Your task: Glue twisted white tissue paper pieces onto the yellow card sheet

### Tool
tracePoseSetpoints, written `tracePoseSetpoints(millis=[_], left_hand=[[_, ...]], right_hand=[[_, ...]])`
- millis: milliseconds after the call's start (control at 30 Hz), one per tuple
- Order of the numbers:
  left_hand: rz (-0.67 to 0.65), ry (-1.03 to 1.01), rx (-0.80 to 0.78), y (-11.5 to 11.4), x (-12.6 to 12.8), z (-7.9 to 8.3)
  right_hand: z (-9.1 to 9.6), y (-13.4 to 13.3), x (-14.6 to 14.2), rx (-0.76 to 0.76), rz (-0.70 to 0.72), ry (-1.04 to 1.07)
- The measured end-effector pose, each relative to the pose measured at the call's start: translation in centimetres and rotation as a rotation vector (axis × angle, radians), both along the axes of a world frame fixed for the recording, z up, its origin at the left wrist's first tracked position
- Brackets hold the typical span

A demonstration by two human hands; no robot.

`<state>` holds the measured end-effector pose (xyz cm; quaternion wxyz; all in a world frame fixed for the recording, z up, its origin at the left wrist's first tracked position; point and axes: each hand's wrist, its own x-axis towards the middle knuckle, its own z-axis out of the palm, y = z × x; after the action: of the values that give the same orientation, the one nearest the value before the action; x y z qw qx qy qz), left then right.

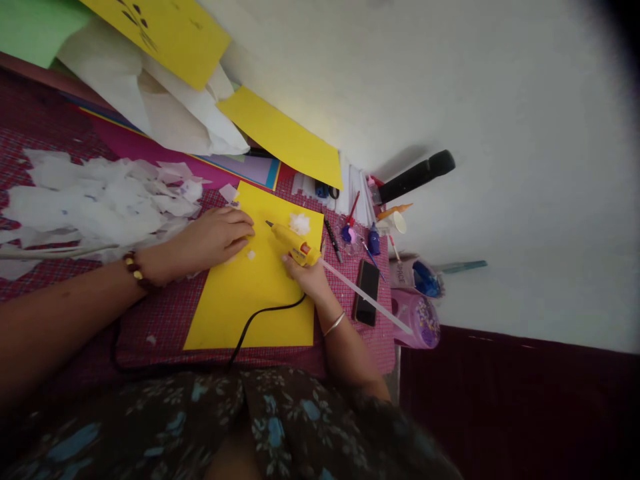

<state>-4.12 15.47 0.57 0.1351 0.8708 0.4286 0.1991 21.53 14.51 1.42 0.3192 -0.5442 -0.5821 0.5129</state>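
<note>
My right hand [307,272] is wrapped round the handle of a yellow hot glue gun [291,241]. The gun's dark nozzle points left over a yellow sheet of paper [260,300], and a long pale glue stick [365,295] sticks out of its back end. From the handle a black cord [255,315] curves down across the sheet. My left hand [225,235] lies flat with fingers stretched at the sheet's left edge, holding nothing visible. Near the nozzle rests a small white scrap [251,255]; a white fluffy tuft [300,223] lies above the gun.
Torn white paper pieces [100,200] are heaped at left. Coloured sheets and a yellow card [285,137] lie along the wall. To the right are a black pen [332,239], a phone [367,292], a blue paint bottle [373,240] and a pink tub [417,320] by the table edge.
</note>
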Motion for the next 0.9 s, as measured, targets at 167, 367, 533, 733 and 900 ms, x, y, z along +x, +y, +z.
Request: tracePoseSetpoints(millis=[167, 367, 533, 733, 900], left_hand=[[0.033, -0.021, 0.008, 0.32, 0.08, -0.63], [0.028, -0.047, 0.006, 0.39, 0.14, -0.74], [0.042, -0.062, -0.005, 0.32, 0.13, -0.79], [0.032, -0.055, 0.003, 0.28, 0.05, -0.86], [0.039, -0.042, -0.010, 0.26, 0.09, -0.75]], right_hand=[[0.27, -0.26, 0.06, -0.010, -0.016, -0.052], [-0.09, -0.09, 0.15, -0.010, 0.020, -0.015], [0.12, -0.28, 0.14, 0.003, -0.005, -0.018], [0.73, -0.45, -0.01, -0.014, 0.000, -0.090], [0.07, -0.22, 0.03, -0.039, -0.013, -0.027]])
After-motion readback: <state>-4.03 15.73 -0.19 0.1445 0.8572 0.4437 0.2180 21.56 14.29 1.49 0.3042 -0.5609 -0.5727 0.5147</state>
